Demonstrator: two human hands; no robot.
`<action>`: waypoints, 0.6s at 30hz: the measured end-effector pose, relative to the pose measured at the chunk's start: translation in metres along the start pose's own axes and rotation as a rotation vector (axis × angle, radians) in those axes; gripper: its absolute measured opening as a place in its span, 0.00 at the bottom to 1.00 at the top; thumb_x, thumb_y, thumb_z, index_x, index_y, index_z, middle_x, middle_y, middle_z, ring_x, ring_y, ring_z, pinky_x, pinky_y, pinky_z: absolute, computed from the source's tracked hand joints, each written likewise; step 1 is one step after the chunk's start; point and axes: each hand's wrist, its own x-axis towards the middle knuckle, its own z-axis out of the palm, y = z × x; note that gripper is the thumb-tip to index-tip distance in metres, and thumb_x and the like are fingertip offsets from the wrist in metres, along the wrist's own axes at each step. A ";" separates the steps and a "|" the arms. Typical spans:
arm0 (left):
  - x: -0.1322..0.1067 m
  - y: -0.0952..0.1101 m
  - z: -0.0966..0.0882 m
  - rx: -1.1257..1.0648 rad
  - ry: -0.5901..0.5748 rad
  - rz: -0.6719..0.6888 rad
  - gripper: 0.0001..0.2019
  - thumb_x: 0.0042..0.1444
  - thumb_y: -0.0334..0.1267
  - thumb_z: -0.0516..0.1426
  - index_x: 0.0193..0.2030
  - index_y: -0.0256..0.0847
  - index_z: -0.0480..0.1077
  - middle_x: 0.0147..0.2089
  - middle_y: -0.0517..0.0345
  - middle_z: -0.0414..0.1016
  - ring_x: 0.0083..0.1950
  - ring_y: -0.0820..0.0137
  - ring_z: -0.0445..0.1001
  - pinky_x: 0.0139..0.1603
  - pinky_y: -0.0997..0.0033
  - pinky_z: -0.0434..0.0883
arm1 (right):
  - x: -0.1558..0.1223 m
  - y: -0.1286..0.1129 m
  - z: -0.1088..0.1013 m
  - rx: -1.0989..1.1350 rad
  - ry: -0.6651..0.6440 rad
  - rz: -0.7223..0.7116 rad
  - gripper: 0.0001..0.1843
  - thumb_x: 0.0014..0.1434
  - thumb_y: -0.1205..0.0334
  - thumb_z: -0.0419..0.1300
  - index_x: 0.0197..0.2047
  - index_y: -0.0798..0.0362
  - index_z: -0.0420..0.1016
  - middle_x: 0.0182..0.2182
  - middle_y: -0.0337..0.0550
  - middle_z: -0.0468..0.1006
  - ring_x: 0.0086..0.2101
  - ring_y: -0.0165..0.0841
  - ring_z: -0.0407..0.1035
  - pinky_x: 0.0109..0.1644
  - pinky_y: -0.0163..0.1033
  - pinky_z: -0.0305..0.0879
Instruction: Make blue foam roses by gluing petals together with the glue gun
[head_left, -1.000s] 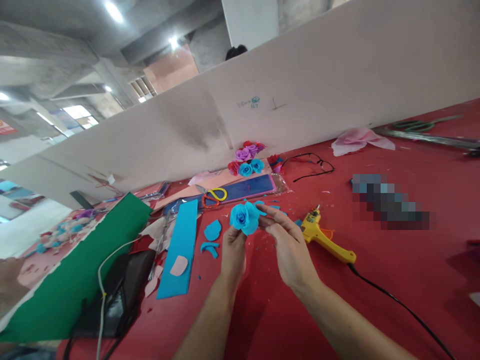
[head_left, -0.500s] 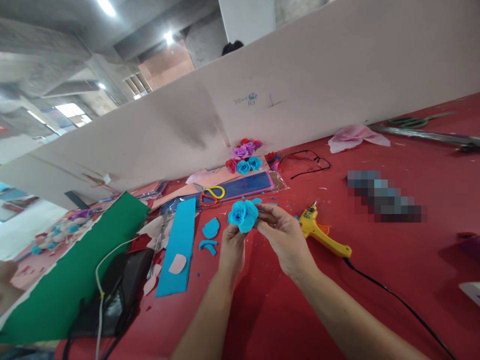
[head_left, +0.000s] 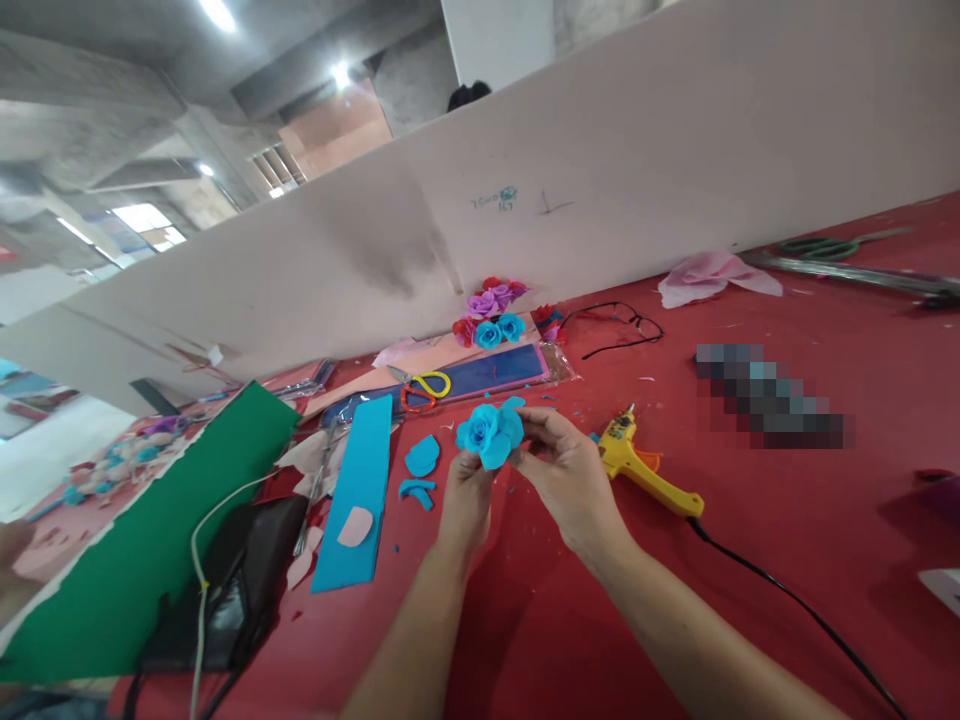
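Note:
A blue paper rose (head_left: 487, 432) is held up over the red table, facing me. My left hand (head_left: 466, 492) is closed around its underside, where the base is hidden. At the flower's right edge my right hand (head_left: 564, 470) is closed, with thumb and fingers pinching an outer petal. Cut blue petal pieces (head_left: 422, 456) and curved blue scraps (head_left: 418, 492) lie left of my hands. Beyond them is a long folded strip of blue crepe paper (head_left: 356, 480) bearing a pale pink petal (head_left: 355, 527). A yellow glue gun (head_left: 643, 470) rests just right of my right hand.
Scissors (head_left: 420, 390) with red and yellow handles lie behind the flower, near a cluster of paper roses (head_left: 491, 312). Eyeglasses (head_left: 619, 325) sit farther right. A green sheet (head_left: 172, 520) and a black bag (head_left: 232, 580) are at left. The glue gun's cord (head_left: 795, 595) crosses the right front.
The blue rose has turned slightly, and an outer petal at its upper right now shows more. Both hands stay nearly in place on it.

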 end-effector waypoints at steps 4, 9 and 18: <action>-0.001 0.000 0.000 0.004 -0.001 0.001 0.06 0.47 0.38 0.62 0.32 0.39 0.76 0.37 0.56 0.78 0.43 0.66 0.72 0.49 0.66 0.66 | -0.001 0.000 0.000 -0.020 -0.020 0.002 0.16 0.49 0.68 0.60 0.43 0.49 0.73 0.38 0.41 0.79 0.39 0.34 0.72 0.43 0.40 0.66; -0.004 0.005 0.003 0.017 0.033 -0.021 0.06 0.46 0.38 0.62 0.31 0.40 0.76 0.37 0.57 0.77 0.43 0.67 0.72 0.48 0.67 0.66 | -0.002 -0.001 0.000 -0.013 -0.036 0.019 0.16 0.49 0.67 0.59 0.44 0.49 0.72 0.38 0.41 0.78 0.41 0.35 0.72 0.46 0.43 0.68; -0.002 0.000 -0.001 -0.004 -0.066 -0.011 0.07 0.49 0.37 0.60 0.36 0.41 0.77 0.38 0.56 0.78 0.44 0.66 0.72 0.50 0.66 0.65 | -0.003 -0.007 0.003 -0.044 -0.043 -0.016 0.15 0.50 0.65 0.61 0.43 0.49 0.72 0.38 0.41 0.79 0.40 0.34 0.73 0.46 0.42 0.69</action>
